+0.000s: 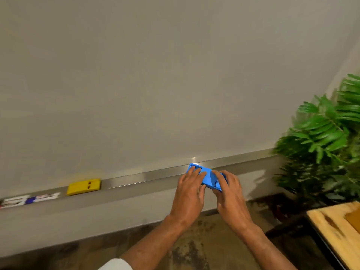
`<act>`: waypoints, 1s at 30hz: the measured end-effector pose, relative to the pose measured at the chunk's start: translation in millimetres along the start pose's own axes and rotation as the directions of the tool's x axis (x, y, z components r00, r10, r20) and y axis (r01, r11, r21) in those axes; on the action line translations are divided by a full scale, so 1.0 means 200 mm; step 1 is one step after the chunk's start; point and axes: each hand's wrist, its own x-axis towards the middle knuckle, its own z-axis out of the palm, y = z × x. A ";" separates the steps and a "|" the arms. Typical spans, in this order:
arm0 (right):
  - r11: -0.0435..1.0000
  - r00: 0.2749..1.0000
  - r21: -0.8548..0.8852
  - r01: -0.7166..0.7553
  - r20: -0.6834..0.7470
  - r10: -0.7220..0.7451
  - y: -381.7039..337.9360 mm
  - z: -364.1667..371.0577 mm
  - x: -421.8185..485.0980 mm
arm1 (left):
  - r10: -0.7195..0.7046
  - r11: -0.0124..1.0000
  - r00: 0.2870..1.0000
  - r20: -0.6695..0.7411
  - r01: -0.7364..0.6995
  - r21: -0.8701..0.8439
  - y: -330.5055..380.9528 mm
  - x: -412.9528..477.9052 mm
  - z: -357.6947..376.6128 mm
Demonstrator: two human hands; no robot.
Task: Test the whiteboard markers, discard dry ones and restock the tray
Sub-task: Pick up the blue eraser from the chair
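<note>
Blue holder (208,179) (half-hidden), left grip (188,195), right grip (230,196)

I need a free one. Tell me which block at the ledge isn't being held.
The yellow block, alone on the ledge near the markers; the left hand and right hand hold the blue block.

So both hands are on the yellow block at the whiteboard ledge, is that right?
Not quite: the head view shows the left hand and right hand on the blue block at the ledge; the yellow block lies untouched further left.
</note>
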 end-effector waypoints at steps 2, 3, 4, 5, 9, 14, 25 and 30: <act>0.999 1.000 0.044 0.017 0.017 -0.018 -0.13 0.14 0.03 | -0.046 0.999 0.999 -0.020 0.046 0.011 -0.12 -0.04 -0.13; 0.997 0.999 0.064 0.032 0.026 -0.034 -0.19 0.20 0.05 | -0.067 0.998 0.997 -0.030 0.068 0.018 -0.19 -0.05 -0.19; 0.995 0.998 0.079 0.055 0.039 -0.058 -0.26 0.27 0.08 | -0.092 0.995 0.995 -0.043 0.093 0.027 -0.26 -0.07 -0.26; 0.993 0.995 0.090 0.074 0.054 -0.079 -0.32 0.33 0.10 | -0.115 0.992 0.992 -0.054 0.117 0.041 -0.32 -0.08 -0.32; 0.980 0.981 0.123 0.155 0.102 -0.167 -0.50 0.54 0.19 | -0.206 0.974 0.973 -0.099 0.214 0.071 -0.51 -0.12 -0.48; 0.962 0.955 0.155 0.226 0.159 -0.250 -0.64 0.78 0.31 | -0.315 0.936 0.934 -0.167 0.335 0.105 -0.71 -0.14 -0.58; 0.909 0.864 0.160 0.386 0.282 -0.417 -0.68 1.18 0.58 | -0.523 0.805 0.823 -0.220 0.562 0.188 -1.01 -0.08 -0.58; 0.902 0.850 0.146 0.405 0.304 -0.431 -0.70 1.35 0.66 | -0.546 0.790 0.818 -0.178 0.574 0.214 -1.18 -0.07 -0.58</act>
